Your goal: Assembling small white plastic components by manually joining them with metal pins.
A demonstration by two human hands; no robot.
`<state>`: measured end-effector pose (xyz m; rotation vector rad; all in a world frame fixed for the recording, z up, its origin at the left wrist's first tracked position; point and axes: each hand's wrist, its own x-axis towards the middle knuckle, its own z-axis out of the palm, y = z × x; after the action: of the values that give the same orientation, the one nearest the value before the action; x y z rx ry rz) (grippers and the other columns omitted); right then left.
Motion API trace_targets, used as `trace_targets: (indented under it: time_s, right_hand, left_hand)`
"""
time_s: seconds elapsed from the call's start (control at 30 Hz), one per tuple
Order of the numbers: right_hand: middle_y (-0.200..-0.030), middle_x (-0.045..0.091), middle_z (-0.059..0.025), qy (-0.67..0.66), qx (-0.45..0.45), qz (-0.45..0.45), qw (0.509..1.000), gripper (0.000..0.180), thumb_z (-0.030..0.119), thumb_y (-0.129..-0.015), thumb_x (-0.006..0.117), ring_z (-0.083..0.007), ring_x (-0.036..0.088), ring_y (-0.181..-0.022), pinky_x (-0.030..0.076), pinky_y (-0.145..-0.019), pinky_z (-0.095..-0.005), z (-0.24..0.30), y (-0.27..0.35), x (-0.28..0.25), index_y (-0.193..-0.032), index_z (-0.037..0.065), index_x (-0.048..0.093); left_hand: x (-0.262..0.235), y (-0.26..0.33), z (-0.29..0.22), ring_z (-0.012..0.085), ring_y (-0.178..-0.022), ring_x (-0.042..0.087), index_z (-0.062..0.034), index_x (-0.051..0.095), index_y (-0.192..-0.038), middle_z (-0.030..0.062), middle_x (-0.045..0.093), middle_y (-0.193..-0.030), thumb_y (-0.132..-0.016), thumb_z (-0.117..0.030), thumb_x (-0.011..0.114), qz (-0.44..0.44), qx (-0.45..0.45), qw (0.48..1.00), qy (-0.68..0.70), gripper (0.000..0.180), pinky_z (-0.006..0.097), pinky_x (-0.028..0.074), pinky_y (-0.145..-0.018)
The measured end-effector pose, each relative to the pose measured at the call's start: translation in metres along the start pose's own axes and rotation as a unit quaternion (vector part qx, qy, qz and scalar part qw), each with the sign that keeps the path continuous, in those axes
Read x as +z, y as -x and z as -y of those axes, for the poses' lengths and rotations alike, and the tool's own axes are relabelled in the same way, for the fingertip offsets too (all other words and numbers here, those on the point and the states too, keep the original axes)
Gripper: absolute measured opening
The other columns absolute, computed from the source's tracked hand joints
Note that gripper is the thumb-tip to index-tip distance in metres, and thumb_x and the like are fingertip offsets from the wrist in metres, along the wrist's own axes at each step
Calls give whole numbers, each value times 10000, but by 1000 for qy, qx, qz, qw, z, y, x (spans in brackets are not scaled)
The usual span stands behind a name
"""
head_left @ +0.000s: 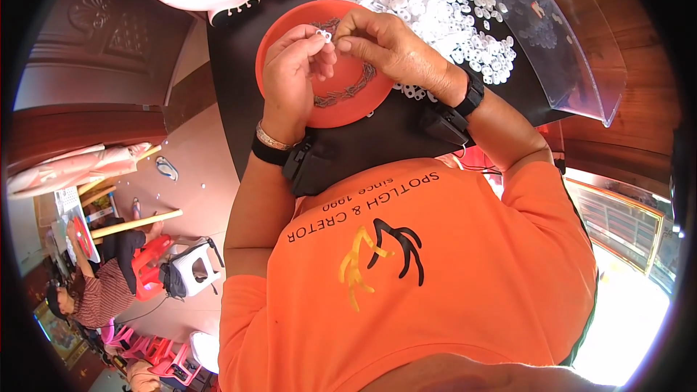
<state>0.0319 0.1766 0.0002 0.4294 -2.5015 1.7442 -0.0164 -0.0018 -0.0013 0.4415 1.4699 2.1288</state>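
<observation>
Your left hand (294, 65) and right hand (385, 43) both pinch one small white ring (328, 38) above the orange dish (341, 112) on the worktop (377, 141). It looks light, stiff and easily dropped; grip its rim with fingertips.

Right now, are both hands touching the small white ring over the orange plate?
Touching. The head view shows the left hand and right hand pinching the small white ring between their fingertips, above the orange plate.
</observation>
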Motion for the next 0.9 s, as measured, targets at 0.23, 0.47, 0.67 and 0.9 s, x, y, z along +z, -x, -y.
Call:
trace_targets:
  time_s: [0.23, 0.47, 0.67, 0.9]
  right_hand:
    - [-789, 565, 17, -56, 58, -7, 997, 132, 129, -935, 557, -58, 510, -741, 449, -696, -214, -2, -3, -5, -934, -1, 578]
    - [-660, 581, -28, 12, 57, -18, 998, 182, 183, -903, 576, -96, 522, -617, 456, -587, -273, -3, -3, -6, -869, 9, 615]
    - [-687, 591, -39, 27, 35, -1, 999, 166, 165, -907, 566, -103, 534, -645, 460, -616, -272, -5, -3, -6, -871, 9, 608]
    - [-837, 591, 10, -36, -5, -4, 999, 116, 103, -937, 547, -54, 525, -792, 446, -734, -210, -3, -1, -2, -968, -2, 587]
  left_hand:
    - [7, 0, -2, 102, -610, 531, -14, 598, -814, 36, 597, -722, -859, -118, 520, -41, 50, 996, -63, 138, 220, 399, -567]
    - [6, -5, 8, 85, -616, 494, 27, 578, -778, 33, 548, -686, -815, -61, 571, 15, 198, 942, -271, 95, 243, 390, -585]
    - [6, 0, -1, 91, -645, 499, -13, 572, -814, 33, 549, -745, -878, -115, 485, 46, 37, 985, -164, 148, 221, 381, -606]
    - [2, 1, -2, 108, -637, 503, -17, 556, -844, 40, 546, -730, -894, -130, 448, 13, -1, 999, -36, 164, 237, 366, -593]
